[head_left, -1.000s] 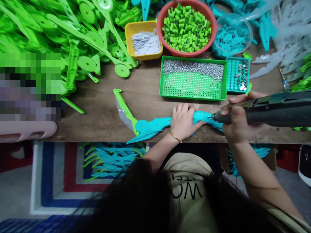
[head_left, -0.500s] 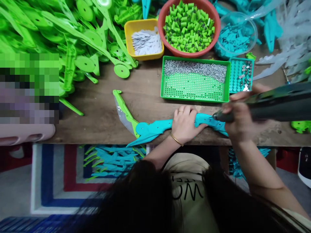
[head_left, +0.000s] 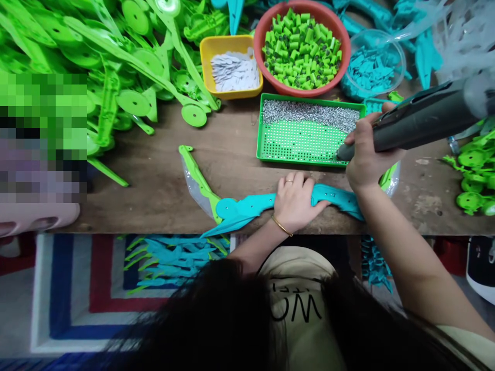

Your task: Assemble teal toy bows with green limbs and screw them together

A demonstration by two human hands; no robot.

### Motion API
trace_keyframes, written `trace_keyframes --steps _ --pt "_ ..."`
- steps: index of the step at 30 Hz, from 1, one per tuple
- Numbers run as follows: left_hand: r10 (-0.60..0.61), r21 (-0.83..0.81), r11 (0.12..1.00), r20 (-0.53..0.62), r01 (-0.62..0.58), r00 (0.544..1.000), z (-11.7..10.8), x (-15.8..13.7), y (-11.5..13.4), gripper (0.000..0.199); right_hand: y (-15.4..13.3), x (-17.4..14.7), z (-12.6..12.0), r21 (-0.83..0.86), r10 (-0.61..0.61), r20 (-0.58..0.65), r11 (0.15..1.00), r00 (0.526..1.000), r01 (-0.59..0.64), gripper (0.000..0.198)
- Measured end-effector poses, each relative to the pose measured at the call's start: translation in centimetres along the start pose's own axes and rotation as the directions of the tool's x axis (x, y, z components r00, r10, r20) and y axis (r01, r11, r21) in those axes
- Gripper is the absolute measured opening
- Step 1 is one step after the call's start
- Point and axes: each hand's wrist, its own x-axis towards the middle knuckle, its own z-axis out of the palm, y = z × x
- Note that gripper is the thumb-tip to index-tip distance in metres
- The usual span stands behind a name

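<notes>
A blue plastic toy bow point(head_left: 255, 202) with green limb ends lies along the table's front edge. Across its middle lies my left hand point(head_left: 294, 202), palm down, fingers closed over the blue part and holding it to the table. My right hand point(head_left: 367, 154) grips a dark electric screwdriver point(head_left: 421, 116) near its front end. The tool's tip sits over the lower right part of a green perforated tray point(head_left: 260, 129), where many small silver screws point(head_left: 309, 112) are heaped along the far side. My right forearm hides part of the bow's right end.
Behind the tray stand a yellow bin point(head_left: 232, 94) of white pieces, a red bowl point(head_left: 258, 56) of green cylinders and a clear tub point(head_left: 402, 64) of blue bits. Green parts point(head_left: 135, 103) pile up at left, more point(head_left: 472, 180) at right. Below is a striped box point(head_left: 98, 273) with bows.
My right hand and the screwdriver have moved up and away from the bow to the screw tray. My left hand stays on the bow.
</notes>
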Motion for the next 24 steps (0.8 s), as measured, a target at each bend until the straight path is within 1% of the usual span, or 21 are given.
trace_keyframes --steps 3,5,6,9,11,14,17,20,24 --pt "-0.001 -0.001 1.0 0.001 0.001 1.0 0.0 0.0 0.0 0.056 -0.8 0.2 0.4 -0.017 -0.011 0.004 1.0 1.0 0.012 0.051" --pt "0.0 -0.005 1.0 -0.006 0.0 1.0 0.0 0.0 -0.1 0.056 -1.9 0.7 0.3 0.007 -0.03 -0.015 1.0 0.999 0.03 0.044" --pt "0.0 -0.007 1.0 -0.009 0.0 1.0 0.0 0.1 -0.1 0.056 -2.6 0.9 0.0 0.04 -0.057 -0.035 0.997 0.998 0.059 0.04" --pt "0.001 -0.016 1.0 -0.018 -0.002 1.0 0.0 0.1 -0.2 0.054 -5.0 1.3 -2.1 0.204 -0.166 -0.091 0.962 0.982 0.181 0.03" --pt "0.0 -0.024 1.0 -0.02 -0.001 1.0 0.0 0.1 -0.2 0.054 -6.3 0.9 -4.2 0.282 -0.199 -0.08 0.935 0.977 0.214 0.029" --pt "-0.002 -0.029 1.0 -0.015 0.001 1.0 0.0 0.1 -0.1 0.055 -7.4 -0.7 -7.1 0.272 -0.17 -0.04 0.947 0.985 0.174 0.03" --pt "0.007 -0.022 1.0 -0.018 -0.008 1.0 0.1 0.1 -0.1 0.056 -7.5 -2.5 -8.7 0.26 -0.137 -0.053 0.955 0.989 0.146 0.033" --pt "0.015 -0.011 1.0 -0.02 -0.015 1.0 0.0 0.1 -0.3 0.056 -7.3 -3.5 -9.0 0.256 -0.121 -0.047 0.958 0.991 0.129 0.033" --pt "0.005 0.02 1.0 0.044 -0.006 0.999 -0.8 0.3 0.1 0.054 -6.4 -4.2 -8.7 0.244 -0.058 -0.004 0.968 0.998 0.057 0.034"
